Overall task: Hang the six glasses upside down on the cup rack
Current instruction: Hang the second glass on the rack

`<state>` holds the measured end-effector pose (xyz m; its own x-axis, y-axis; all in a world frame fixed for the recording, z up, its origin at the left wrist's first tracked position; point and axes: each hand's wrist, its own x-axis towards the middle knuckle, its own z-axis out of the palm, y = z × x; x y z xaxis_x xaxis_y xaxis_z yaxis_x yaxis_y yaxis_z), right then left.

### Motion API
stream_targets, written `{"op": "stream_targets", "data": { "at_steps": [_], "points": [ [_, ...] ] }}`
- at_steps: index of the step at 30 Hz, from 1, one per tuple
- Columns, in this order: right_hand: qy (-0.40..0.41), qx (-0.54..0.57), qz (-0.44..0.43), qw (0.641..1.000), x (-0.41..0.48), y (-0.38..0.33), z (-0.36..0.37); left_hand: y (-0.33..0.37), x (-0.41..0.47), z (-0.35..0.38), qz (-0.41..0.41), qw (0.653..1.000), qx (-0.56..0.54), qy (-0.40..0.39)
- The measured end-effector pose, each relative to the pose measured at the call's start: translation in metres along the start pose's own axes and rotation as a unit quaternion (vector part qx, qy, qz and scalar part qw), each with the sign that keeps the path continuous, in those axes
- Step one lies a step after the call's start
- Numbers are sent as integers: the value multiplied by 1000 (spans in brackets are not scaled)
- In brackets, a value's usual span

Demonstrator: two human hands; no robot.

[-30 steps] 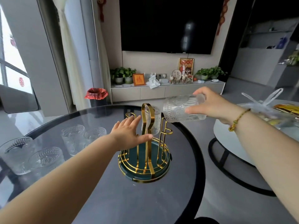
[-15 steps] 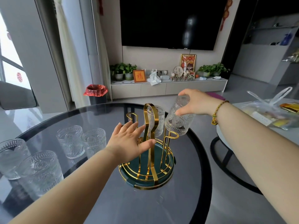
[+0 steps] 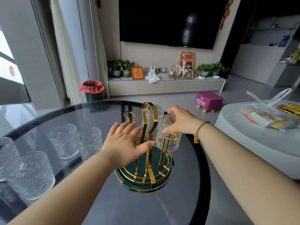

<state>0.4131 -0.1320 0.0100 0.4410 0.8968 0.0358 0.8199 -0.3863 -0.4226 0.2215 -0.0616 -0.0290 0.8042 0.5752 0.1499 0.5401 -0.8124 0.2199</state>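
- Head view shows my right hand [image 3: 181, 121] clamped around an upturned embossed clear glass [image 3: 168, 133], thumb on its near side and fingers behind, mouth down over a peg of the gold wire cup rack with the round dark green base [image 3: 146, 159], just right of centre frame.
- My left hand [image 3: 125, 143] lies spread open and flat against the rack's tall centre loop, gripping nothing; I judge it is steadying the frame.
- A second upturned glass [image 3: 154, 116] already hangs on a far peg, close behind the one I hold; I cannot tell whether they touch.
- To finish this step well I would lower the glass straight down the peg until it rests, keep the rack braced, then let go slowly so the frame does not rock.
- Four upright embossed glasses wait at left frame: a nearer pair [image 3: 74, 142] and two more [image 3: 27, 176] by the left edge.
- An empty gold hook [image 3: 129, 116] stands free at the rack's upper left.
- Open room lies between the rack and the waiting glasses on the round dark glass table [image 3: 146, 208]; the table's rim curves close to the rack on the right, so I would swing carried glasses in from the left.
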Motion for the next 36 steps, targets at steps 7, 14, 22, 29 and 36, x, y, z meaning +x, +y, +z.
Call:
{"op": "stream_targets", "data": {
  "at_steps": [7, 14, 22, 29, 36],
  "points": [
    [2, -17, -6, 1000, 0, 1, 1, 0, 2, 0, 1, 1000, 1, -5],
    [-5, -25, -13, 1000, -3, 0, -2, -1, 4, 1, 1, 1000, -15, -5],
    [29, 25, -25, 999, -8, 1, -6, -2, 4, 1, 1, 999, -34, 3],
    [211, 59, -75, 973, -33, -16, -13, 1, -16, -11, 26, 989, -123, 82],
    [221, 54, -299, 927, -100, -97, 25, -29, -106, -3, 26, 966, -153, 207]
  ]
}}
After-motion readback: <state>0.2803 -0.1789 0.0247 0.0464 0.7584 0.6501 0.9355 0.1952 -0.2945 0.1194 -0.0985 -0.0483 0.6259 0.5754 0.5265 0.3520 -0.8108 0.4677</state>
